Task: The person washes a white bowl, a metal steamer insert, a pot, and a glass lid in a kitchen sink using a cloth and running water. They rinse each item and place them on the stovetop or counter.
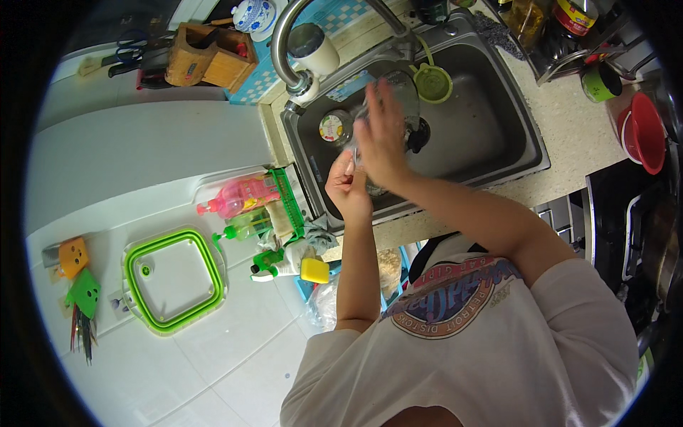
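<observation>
Over the left part of the sink (480, 123), my left hand (349, 184) pinches a small shiny thing (356, 156) whose kind I cannot tell. My right hand (385, 136), blurred, is just above and right of it, fingers stretched out and partly spread; its palm side is hidden. Beyond the right fingers is a round clear vessel or lid (406, 93), partly covered by the hand. A clear jar with a printed lid (331, 128) lies left of the hands. The black drain part (419, 135) shows to the right. A green strainer (433, 84) hangs at the sink's back edge.
The curved metal faucet (280, 45) arches over the sink's back left. A green caddy (288, 203) with a pink soap bottle (243, 196) and a yellow sponge (315, 270) are left. A wooden knife block (192, 58) stands back left, a red basin (643, 133) right.
</observation>
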`<state>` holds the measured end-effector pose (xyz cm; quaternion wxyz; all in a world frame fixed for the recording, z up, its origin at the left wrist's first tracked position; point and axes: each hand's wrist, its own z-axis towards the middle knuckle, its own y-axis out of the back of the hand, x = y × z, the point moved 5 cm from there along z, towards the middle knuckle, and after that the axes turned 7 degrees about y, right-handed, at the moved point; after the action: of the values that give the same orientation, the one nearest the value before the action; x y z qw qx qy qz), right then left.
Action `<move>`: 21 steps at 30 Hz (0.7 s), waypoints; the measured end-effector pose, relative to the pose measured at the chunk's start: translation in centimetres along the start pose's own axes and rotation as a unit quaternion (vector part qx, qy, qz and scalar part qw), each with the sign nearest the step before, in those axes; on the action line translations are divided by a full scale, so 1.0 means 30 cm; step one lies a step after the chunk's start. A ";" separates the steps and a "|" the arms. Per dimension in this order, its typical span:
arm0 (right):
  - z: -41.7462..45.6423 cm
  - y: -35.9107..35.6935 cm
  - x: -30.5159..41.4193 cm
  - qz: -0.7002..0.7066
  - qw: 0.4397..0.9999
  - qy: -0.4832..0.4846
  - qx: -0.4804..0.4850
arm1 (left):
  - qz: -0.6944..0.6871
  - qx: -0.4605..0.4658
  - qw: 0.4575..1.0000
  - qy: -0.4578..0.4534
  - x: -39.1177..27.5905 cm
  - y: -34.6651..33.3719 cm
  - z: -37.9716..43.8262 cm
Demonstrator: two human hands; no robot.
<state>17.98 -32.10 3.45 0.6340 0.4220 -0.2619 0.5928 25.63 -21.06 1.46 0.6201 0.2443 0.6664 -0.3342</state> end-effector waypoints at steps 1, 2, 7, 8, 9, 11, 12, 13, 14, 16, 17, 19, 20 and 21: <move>0.028 -0.016 -0.075 -0.010 1.000 -0.024 -0.009 | -0.001 -0.006 1.000 0.007 -0.041 -0.031 -0.003; 0.055 -0.035 -0.149 -0.020 0.999 -0.048 -0.018 | -0.003 -0.012 1.000 0.015 -0.088 -0.064 -0.009; -0.054 -0.160 -0.754 0.240 0.694 -0.678 0.025 | 0.059 0.009 0.997 -0.046 -0.161 -0.132 -0.026; -0.102 -0.171 -0.759 0.298 0.670 -0.680 0.020 | 0.036 -0.003 0.998 -0.054 -0.160 -0.125 -0.032; -0.143 -0.182 -0.733 0.352 0.642 -0.680 0.018 | 0.014 -0.018 0.998 -0.061 -0.149 -0.110 -0.041; -0.228 -0.179 -0.684 0.346 0.625 -0.699 -0.002 | -0.032 -0.025 0.998 -0.049 -0.134 -0.086 -0.062; -0.247 -0.169 -0.702 0.333 0.643 -0.690 -0.003 | -0.056 -0.010 0.998 -0.026 -0.122 -0.086 -0.069; -0.248 -0.156 -0.729 0.302 0.680 -0.668 0.010 | -0.081 0.006 0.997 -0.002 -0.113 -0.089 -0.075; -0.220 -0.139 -0.767 0.249 0.741 -0.622 0.041 | -0.047 0.065 0.995 0.056 -0.113 -0.091 -0.070; -0.125 -0.087 -0.811 0.100 0.874 -0.462 0.113 | 0.045 0.131 0.980 0.145 -0.100 -0.072 -0.037; -0.059 -0.058 -0.813 0.053 0.921 -0.363 0.129 | 0.091 0.162 0.965 0.187 -0.083 -0.061 -0.021; 0.047 -0.031 -0.618 0.081 0.962 -0.210 0.153 | 0.095 0.130 0.964 0.210 -0.045 -0.017 0.014; 0.112 0.014 -0.466 0.133 0.964 -0.159 0.165 | 0.069 0.118 0.964 0.227 -0.019 -0.024 0.029; 0.150 0.015 -0.385 0.062 0.985 -0.029 0.158 | 0.046 0.116 0.962 0.243 -0.007 -0.054 0.048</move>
<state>16.45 -42.05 -3.79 0.5135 0.5172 -0.2088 0.6521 25.42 -23.18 1.87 0.4219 0.4184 0.7417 -0.3111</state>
